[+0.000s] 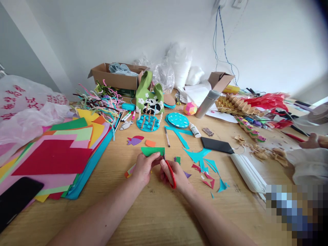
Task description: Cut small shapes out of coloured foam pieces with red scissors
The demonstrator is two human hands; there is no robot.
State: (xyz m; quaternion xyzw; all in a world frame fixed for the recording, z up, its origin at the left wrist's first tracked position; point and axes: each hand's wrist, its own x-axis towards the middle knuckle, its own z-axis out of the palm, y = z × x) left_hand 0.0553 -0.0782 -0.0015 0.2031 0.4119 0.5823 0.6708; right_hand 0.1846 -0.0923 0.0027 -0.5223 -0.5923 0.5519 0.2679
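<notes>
Head view: left hand (142, 169) on green sheet (151, 150), right hand (180, 178) around red scissors (170, 172)

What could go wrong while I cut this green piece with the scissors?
1. The left hand pinches the green piece right beside the blades of the scissors, so a fingertip might get nicked.
2. The piece is small and held only at its near edge, so it may bend and the cut could wander.
3. Loose scraps lie close to the right hand; a cut-off bit could get lost among them.
</notes>
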